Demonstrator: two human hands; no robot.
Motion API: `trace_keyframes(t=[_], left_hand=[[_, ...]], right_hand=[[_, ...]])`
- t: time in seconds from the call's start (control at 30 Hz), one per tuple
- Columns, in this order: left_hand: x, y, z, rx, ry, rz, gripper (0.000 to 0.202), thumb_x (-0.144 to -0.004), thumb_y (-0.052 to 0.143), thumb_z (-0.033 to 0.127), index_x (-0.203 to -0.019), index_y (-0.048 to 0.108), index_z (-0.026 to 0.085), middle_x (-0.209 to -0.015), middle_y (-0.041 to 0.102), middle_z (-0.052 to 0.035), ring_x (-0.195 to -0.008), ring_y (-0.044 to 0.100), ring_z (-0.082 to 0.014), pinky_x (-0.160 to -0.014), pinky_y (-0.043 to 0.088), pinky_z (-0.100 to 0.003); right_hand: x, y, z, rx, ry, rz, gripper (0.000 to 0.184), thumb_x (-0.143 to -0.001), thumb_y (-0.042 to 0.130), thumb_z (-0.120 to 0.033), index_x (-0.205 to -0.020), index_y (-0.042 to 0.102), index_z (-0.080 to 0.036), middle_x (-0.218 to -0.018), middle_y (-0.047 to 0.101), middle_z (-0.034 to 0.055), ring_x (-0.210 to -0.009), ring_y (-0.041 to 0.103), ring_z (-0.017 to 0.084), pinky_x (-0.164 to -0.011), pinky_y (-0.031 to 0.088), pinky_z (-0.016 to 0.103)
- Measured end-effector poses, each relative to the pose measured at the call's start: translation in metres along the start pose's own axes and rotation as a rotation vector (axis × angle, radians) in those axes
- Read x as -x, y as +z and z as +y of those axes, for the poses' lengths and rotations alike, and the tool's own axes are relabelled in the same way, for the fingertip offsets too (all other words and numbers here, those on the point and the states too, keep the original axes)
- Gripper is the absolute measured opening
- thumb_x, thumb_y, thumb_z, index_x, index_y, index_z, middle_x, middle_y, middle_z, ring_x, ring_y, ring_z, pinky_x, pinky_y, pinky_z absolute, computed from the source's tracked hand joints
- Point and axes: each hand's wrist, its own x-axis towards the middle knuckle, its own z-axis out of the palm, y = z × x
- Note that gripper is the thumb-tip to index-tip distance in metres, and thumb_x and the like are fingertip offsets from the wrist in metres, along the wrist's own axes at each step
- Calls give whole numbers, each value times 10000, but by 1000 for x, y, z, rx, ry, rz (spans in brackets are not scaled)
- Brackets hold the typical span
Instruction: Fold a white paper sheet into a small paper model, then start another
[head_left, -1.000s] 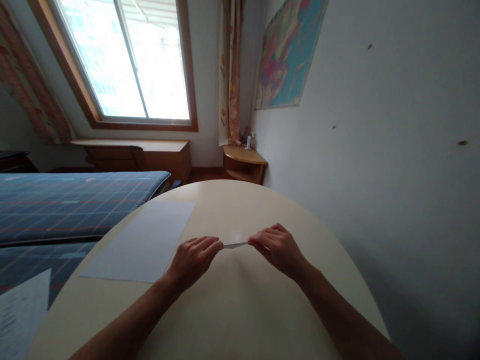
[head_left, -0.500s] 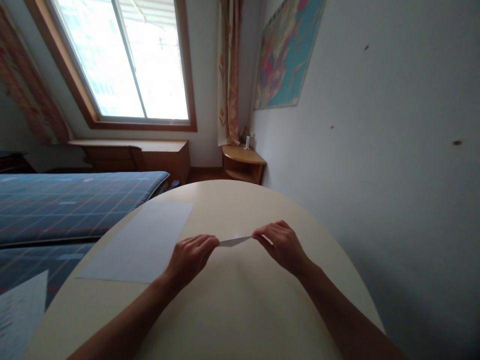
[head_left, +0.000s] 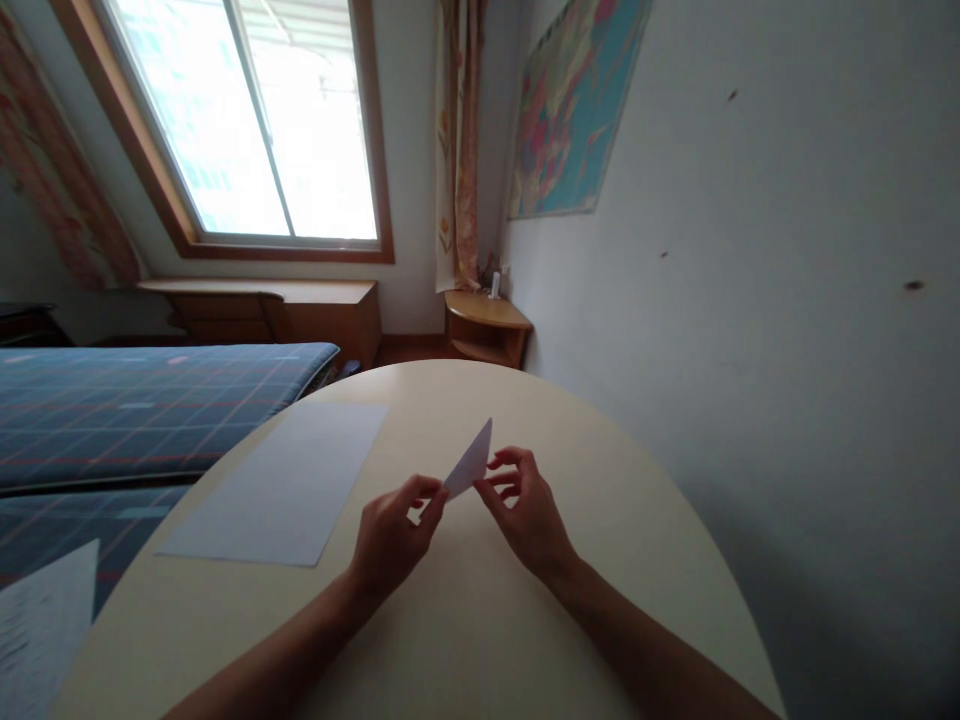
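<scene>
Looks like a paper-handling step: left hand (head_left: 394,525) pinches the white paper triangle (head_left: 470,465) over the table (head_left: 615,480). Can't tell if the right hand's (head_left: 529,515) curled fingers grip it. Next move probably needs a steady left pinch.

Room over tbl (head_left: 645,500) R of hands (head_left: 532,520); wall (head_left: 787,350) blocks farther R.

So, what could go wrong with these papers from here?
The left hand pinches the small white paper by one corner, so it might slip or twist. The right hand, curled close to its other side, could crease it. The large white sheet lies near the edge of the table, so a nudge might push it off.
</scene>
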Motion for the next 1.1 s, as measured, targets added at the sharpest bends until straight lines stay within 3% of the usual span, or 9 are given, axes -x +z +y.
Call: trace_keyframes(t=[0.17, 0.33, 0.53, 0.77, 1.1], left_hand=[[1, 4, 8, 215, 4, -99, 163, -891, 602, 271, -1048, 613, 227, -911, 754, -23, -779, 726, -169, -715, 587, -283], [1, 4, 14, 369, -66, -189, 197, -909, 581, 282, -1092, 591, 208, -951, 746, -56, -802, 734, -188, -698, 613, -307], [1, 4, 13, 443, -109, -223, 189, -929, 558, 295, -1099, 579, 215, -964, 734, -62, -784, 730, -182, -630, 609, -275], [1, 5, 13, 545, -47, -219, 265, -922, 581, 257, -1185, 576, 224, -1158, 658, -89, -883, 715, -187, -768, 610, -326], [0, 5, 14, 554, -16, -223, 289, -924, 559, 205, -1210, 550, 240, -1170, 613, -89, -886, 715, -193, -752, 600, -305]], right_hand=[[1, 1, 1, -7, 8, -14, 352, -856, 653, -389, -1114, 478, -225, -1107, 620, 76, -864, 688, 206, -658, 581, 336], [2, 2, 2, -46, -43, -75, 340, -860, 647, -341, -1137, 486, -226, -1096, 620, 86, -883, 679, 212, -661, 594, 344], [4, 4, 2, -126, -105, -139, 338, -880, 626, -319, -1172, 474, -245, -1279, 535, 100, -927, 666, 191, -698, 601, 329], [8, 4, 3, -142, -149, -179, 380, -876, 640, -295, -1208, 457, -265, -1312, 506, 97, -972, 652, 196, -742, 588, 343], [7, 2, 0, -145, -161, -167, 421, -850, 674, -295, -1209, 455, -271, -1314, 506, 99, -971, 655, 203, -737, 585, 347]])
